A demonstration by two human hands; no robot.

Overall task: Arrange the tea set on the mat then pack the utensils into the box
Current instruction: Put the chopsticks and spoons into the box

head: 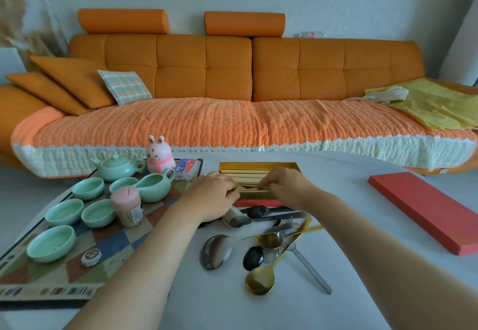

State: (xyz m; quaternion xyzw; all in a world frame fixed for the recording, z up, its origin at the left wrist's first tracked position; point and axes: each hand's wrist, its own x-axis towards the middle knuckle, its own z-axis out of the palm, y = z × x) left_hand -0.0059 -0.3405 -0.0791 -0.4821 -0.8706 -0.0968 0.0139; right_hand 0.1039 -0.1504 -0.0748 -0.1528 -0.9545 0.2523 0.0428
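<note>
Head view. Counted at least seven loose spoons (216, 252) on the white bench (362, 291): two gold, one black, the rest silvery or dark, handles crossed in a heap. Found to their left one patterned mat (51, 288) carrying five pale-green cups (51, 243), one small round wrapped piece (91, 257), one pink-lidded jar (127, 207) with a label too blurred to read, one green pitcher (155, 186), one green teapot (117, 168), one pink rabbit figure (158, 155) and one blue-and-red printed pack (187, 168), its writing illegible. Saw just beyond the spoons one open box (258, 165), gold inside and red outside, with pale chopsticks (243, 174) laid within. Noted left grip (214, 195) curled over the box's near left rim, and right grip (284, 187) pinching a gold utensil (245, 188) lying in the box. Spotted one red lid (424, 210) well to the right and one orange sofa (207, 71) behind.
</note>
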